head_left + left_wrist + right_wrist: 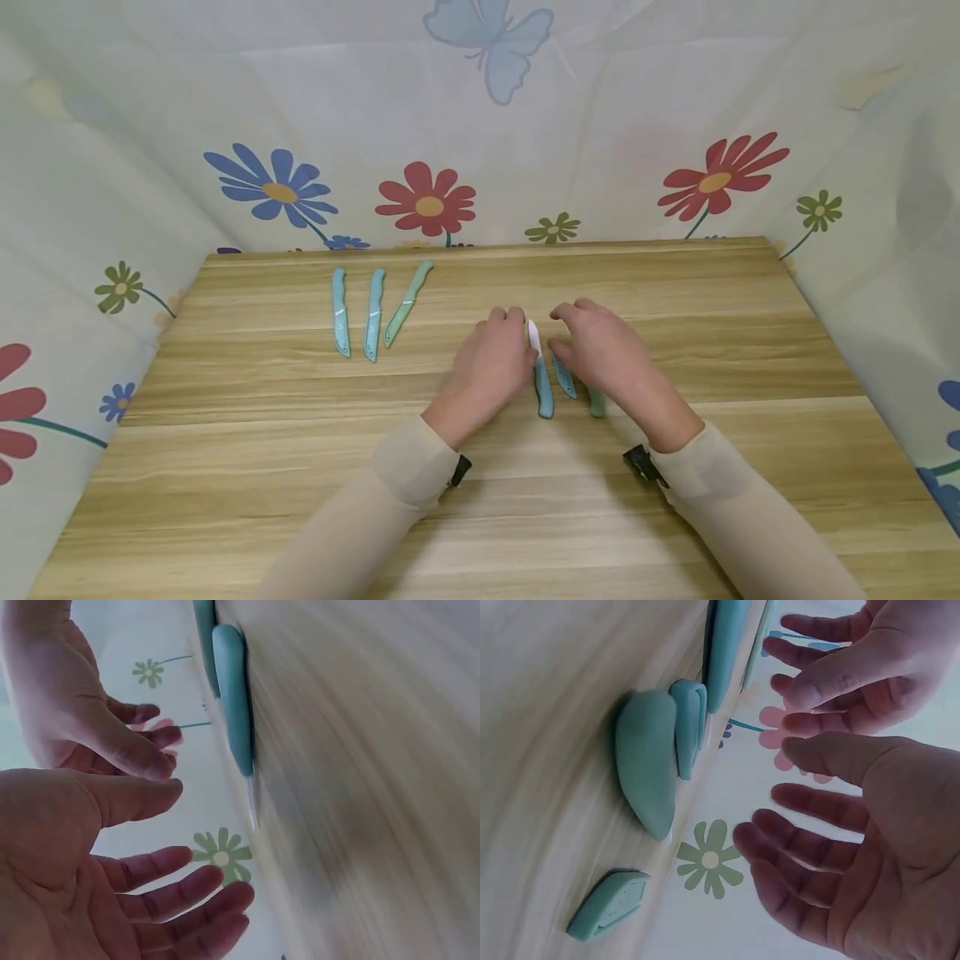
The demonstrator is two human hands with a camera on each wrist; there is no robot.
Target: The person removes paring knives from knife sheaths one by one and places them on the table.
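Observation:
A small knife with a blue handle (544,392) and a bare blade lies on the table between the hands; its blade (253,802) shows in the left wrist view. My left hand (495,354) hovers just left of it, fingers loosely bent and holding nothing. Over the pieces to the right is my right hand (603,346), also holding nothing. Beneath and beside it lie a blue sheath (690,727), a green-handled knife (646,761) and a green sheath (611,904). In the head view the right hand covers most of the green knife and the green sheath.
Two blue sheathed knives, one at the far left (341,312) and one beside it (373,317), lie on the wooden table (225,433). A green sheathed knife (408,304) lies slanted next to them. A flowered curtain (600,125) stands around the table's back and sides.

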